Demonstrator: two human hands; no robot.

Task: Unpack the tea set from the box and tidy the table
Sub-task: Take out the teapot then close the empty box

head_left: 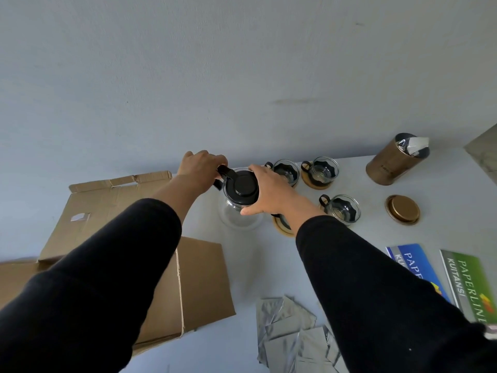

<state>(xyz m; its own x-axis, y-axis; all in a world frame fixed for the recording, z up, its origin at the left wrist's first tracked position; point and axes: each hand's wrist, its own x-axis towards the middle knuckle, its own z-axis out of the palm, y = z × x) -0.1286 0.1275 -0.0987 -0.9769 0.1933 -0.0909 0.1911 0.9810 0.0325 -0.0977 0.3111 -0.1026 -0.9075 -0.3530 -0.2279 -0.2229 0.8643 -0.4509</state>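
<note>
A glass teapot (238, 216) with a black lid (242, 187) stands on the white table (269, 265) near the wall. My left hand (200, 168) grips its black handle at the far left side. My right hand (271, 196) holds the pot's right side, thumb and fingers curved round the lid rim. Three glass cups with black holders (286, 172) (321, 169) (343, 208) stand to the right, some on round wooden coasters (282, 228). The open cardboard box (199, 278) lies at the left, partly behind my left sleeve.
A gold tin (391, 165) with a foil bag inside stands at the back right, its gold lid (402, 210) lying nearby. Two receipt books, blue (414, 262) and green (469, 278), lie at the right. Several silver foil sachets (290, 332) lie near the front.
</note>
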